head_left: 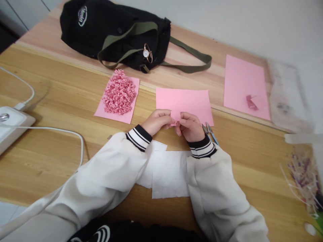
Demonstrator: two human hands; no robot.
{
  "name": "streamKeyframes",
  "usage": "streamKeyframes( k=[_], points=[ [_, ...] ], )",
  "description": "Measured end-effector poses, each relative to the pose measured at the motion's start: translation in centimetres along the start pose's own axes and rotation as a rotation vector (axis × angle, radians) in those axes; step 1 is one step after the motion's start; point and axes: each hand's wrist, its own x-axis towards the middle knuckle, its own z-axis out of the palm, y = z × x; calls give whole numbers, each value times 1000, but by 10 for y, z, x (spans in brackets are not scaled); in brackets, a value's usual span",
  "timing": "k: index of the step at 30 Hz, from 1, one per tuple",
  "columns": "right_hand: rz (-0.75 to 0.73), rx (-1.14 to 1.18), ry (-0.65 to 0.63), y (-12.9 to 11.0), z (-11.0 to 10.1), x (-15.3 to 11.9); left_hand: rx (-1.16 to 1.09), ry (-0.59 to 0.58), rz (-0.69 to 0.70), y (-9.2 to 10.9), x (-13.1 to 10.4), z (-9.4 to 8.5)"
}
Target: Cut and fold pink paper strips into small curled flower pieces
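Observation:
Between my two hands, a small piece of pink paper (pixel 175 116) is pinched at the fingertips. My left hand (pixel 158 120) grips its left side, and my right hand (pixel 191 126) grips the right side; both are closed. The paper's lower edge looks folded or crumpled, though the fingers partly hide it. Just behind lies a larger pink paper sheet (pixel 183 99) on the table. Scissors or pliers with blue handles (pixel 212 132) lie beside my right wrist, partly covered by the sleeve. White paper sheets (pixel 170 174) are spread below my hands, between my forearms.
A heap of pink flower stamens (pixel 119 92) rests on pink paper at left. Behind it lies a black bag (pixel 113 30) with a watch (pixel 146 53). Another pink sheet (pixel 244 84) is at right, near a plastic bag (pixel 287 97). A white power strip (pixel 15 124) and cable occupy the left side.

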Motion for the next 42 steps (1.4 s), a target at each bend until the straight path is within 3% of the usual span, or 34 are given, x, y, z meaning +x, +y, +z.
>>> streamKeyframes(
  k=[42],
  points=[
    [40, -76, 48, -1, 1, 0, 26, 35, -33, 1, -1, 0]
  ],
)
